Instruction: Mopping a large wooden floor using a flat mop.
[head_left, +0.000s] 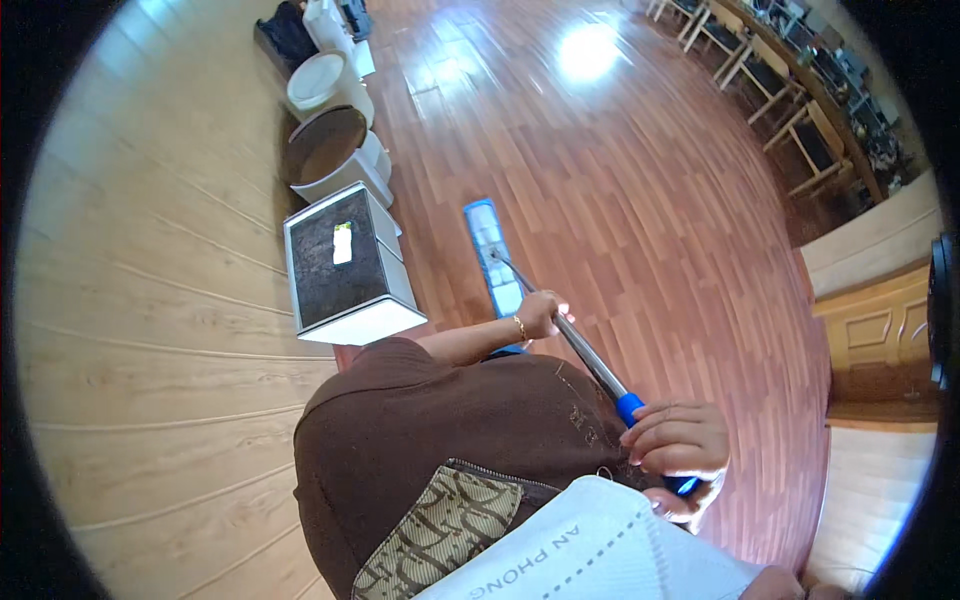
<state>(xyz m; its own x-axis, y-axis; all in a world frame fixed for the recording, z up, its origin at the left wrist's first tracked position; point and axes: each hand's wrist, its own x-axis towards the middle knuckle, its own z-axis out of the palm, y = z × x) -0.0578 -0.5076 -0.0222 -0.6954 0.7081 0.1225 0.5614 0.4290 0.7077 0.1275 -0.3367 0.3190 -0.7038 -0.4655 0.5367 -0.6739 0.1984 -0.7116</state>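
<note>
Both my hands are on a flat mop with a metal pole (pixel 590 358). My left hand (pixel 541 314), a gold-coloured bracelet at its wrist, is wrapped round the middle of the pole. Nearer to my body, my right hand (pixel 682 440) is closed round the blue grip (pixel 630 406) at the pole's upper end. The long, narrow mop head (pixel 486 238), blue-edged with a pale middle, lies on the wood-look floor (pixel 650 220) ahead of me. Its near end is partly hidden behind my left forearm and brown top.
Left of the mop, a white cabinet (pixel 398 262) with a dark top stands by the pale wall (pixel 170 330). Beyond it are a round brown-topped container (pixel 330 145) and a white-lidded bin (pixel 316 76). Wooden chairs (pixel 815 145) line a cluttered table at far right, near a wooden door (pixel 880 335).
</note>
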